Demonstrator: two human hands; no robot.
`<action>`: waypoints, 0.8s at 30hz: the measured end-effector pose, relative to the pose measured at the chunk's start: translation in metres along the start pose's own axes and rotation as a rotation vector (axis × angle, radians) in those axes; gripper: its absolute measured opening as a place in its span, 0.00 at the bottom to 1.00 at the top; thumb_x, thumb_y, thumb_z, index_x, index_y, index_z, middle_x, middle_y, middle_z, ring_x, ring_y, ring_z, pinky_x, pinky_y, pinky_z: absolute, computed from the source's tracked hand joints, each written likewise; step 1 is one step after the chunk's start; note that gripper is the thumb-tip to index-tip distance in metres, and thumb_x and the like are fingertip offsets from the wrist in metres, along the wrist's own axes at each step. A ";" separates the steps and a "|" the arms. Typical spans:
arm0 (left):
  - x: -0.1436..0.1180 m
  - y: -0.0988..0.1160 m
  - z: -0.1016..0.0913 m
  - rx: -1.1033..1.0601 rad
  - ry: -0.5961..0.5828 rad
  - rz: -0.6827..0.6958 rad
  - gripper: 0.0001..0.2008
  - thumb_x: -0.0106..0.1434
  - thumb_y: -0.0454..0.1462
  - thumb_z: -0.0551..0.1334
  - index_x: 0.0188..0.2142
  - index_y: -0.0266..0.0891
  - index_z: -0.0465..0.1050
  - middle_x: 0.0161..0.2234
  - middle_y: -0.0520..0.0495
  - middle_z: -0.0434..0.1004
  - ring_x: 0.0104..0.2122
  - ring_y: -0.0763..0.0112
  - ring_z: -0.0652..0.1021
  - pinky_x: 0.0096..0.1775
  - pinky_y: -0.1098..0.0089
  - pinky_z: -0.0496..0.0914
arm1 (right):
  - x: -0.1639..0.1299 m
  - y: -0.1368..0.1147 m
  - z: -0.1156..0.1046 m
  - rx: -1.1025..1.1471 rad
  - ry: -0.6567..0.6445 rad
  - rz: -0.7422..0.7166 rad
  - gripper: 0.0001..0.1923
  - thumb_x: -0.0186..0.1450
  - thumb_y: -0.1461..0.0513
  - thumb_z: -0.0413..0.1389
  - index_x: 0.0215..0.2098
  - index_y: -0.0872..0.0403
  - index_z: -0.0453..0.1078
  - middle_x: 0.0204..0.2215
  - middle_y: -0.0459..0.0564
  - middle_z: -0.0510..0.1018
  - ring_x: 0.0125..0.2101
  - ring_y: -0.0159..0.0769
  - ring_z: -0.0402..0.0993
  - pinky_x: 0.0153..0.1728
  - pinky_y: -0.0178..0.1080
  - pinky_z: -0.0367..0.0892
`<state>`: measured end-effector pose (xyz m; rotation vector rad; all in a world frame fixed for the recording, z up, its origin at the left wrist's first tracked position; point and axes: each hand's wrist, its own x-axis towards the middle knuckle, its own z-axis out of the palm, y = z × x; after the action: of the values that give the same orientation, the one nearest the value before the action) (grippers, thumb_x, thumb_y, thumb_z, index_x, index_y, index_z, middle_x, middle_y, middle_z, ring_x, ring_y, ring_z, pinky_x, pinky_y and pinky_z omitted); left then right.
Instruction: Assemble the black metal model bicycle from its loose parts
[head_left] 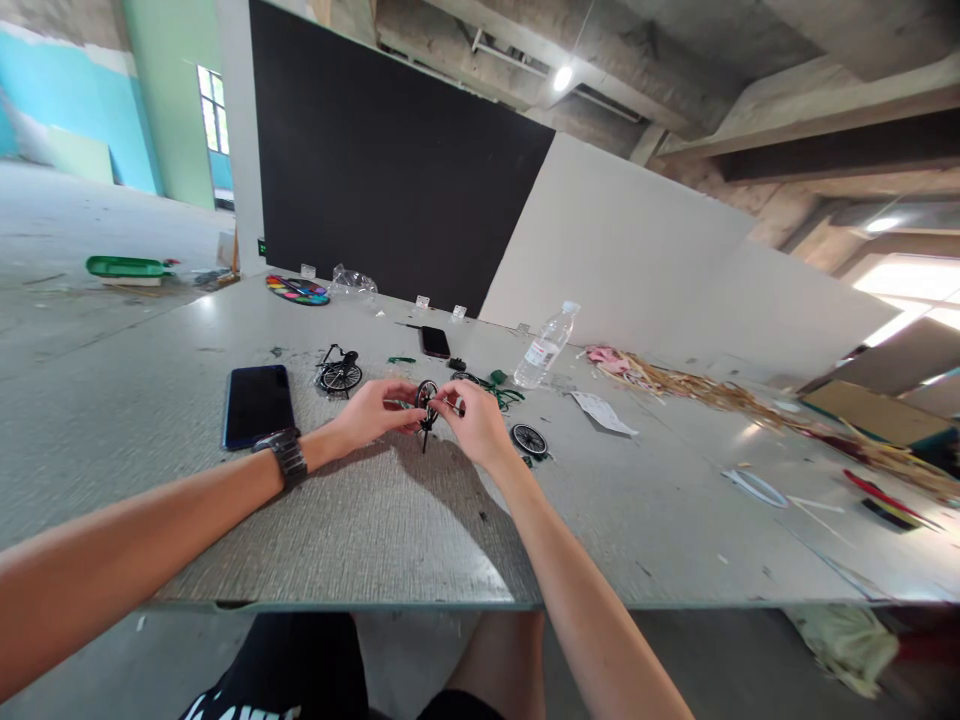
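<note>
Just above the table, both my hands close around a small black toy bicycle wheel (427,393) with a dark part hanging below it. My left hand (382,412) grips it from the left with thumb and fingers. My right hand (474,420) pinches at its right side, and the fingers partly hide what is there. To the left stands a black model bicycle part with a wheel (342,374). Green bicycle frame pieces (508,396) lie behind my right hand. A loose spoked wheel (529,440) rests flat to the right of it.
A tablet (259,406) lies at left, a phone (434,341) farther back. A water bottle (547,345) leans at centre right beside a paper slip (602,412). A paint palette (298,290) is at the back; straw-like strips (697,385) and a red-handled tool (885,498) lie right.
</note>
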<state>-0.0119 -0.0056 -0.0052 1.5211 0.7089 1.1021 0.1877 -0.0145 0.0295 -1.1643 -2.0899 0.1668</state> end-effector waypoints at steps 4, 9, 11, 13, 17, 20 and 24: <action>-0.001 0.001 0.000 0.003 -0.004 -0.014 0.19 0.56 0.44 0.72 0.44 0.35 0.76 0.40 0.43 0.81 0.32 0.70 0.80 0.38 0.65 0.77 | 0.000 0.001 0.000 0.004 -0.001 -0.003 0.04 0.68 0.59 0.60 0.36 0.51 0.73 0.33 0.47 0.78 0.33 0.36 0.72 0.35 0.36 0.63; -0.002 0.002 0.001 0.050 -0.009 -0.038 0.19 0.57 0.45 0.71 0.43 0.36 0.76 0.40 0.44 0.81 0.31 0.70 0.80 0.34 0.67 0.76 | 0.000 0.001 0.000 0.013 -0.014 0.000 0.06 0.68 0.58 0.60 0.36 0.51 0.73 0.33 0.48 0.79 0.33 0.36 0.73 0.35 0.37 0.63; -0.003 0.003 0.002 0.096 -0.018 -0.057 0.19 0.57 0.45 0.71 0.43 0.37 0.76 0.39 0.44 0.82 0.30 0.70 0.80 0.32 0.68 0.76 | 0.000 0.001 0.000 0.018 -0.020 0.004 0.06 0.68 0.57 0.59 0.36 0.51 0.73 0.33 0.48 0.79 0.34 0.37 0.73 0.35 0.37 0.63; -0.004 0.003 0.002 0.125 -0.029 -0.066 0.19 0.57 0.45 0.71 0.44 0.38 0.76 0.38 0.45 0.82 0.29 0.70 0.80 0.31 0.68 0.75 | 0.000 0.001 -0.001 0.025 -0.022 0.006 0.06 0.68 0.57 0.59 0.36 0.51 0.73 0.33 0.47 0.79 0.34 0.37 0.73 0.36 0.37 0.64; -0.004 0.004 0.002 0.093 -0.030 -0.058 0.18 0.57 0.44 0.71 0.43 0.37 0.76 0.36 0.47 0.82 0.28 0.71 0.80 0.34 0.67 0.76 | 0.000 0.000 -0.001 0.035 -0.022 0.013 0.07 0.68 0.56 0.59 0.35 0.51 0.73 0.33 0.47 0.79 0.33 0.36 0.73 0.35 0.37 0.63; -0.003 0.005 0.003 0.072 -0.024 -0.047 0.18 0.56 0.44 0.72 0.41 0.36 0.75 0.36 0.47 0.82 0.28 0.71 0.80 0.35 0.66 0.77 | 0.000 0.000 -0.001 0.039 -0.023 0.014 0.07 0.68 0.56 0.59 0.35 0.51 0.73 0.33 0.47 0.80 0.33 0.36 0.72 0.34 0.37 0.62; -0.003 0.005 0.003 0.075 -0.021 -0.053 0.18 0.56 0.44 0.72 0.42 0.36 0.75 0.36 0.46 0.82 0.27 0.71 0.80 0.34 0.67 0.76 | 0.000 0.001 0.000 0.038 -0.023 0.016 0.07 0.68 0.57 0.59 0.35 0.51 0.73 0.33 0.47 0.79 0.33 0.36 0.72 0.34 0.36 0.62</action>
<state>-0.0111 -0.0108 -0.0008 1.5660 0.7793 1.0285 0.1882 -0.0141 0.0293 -1.1622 -2.0889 0.2269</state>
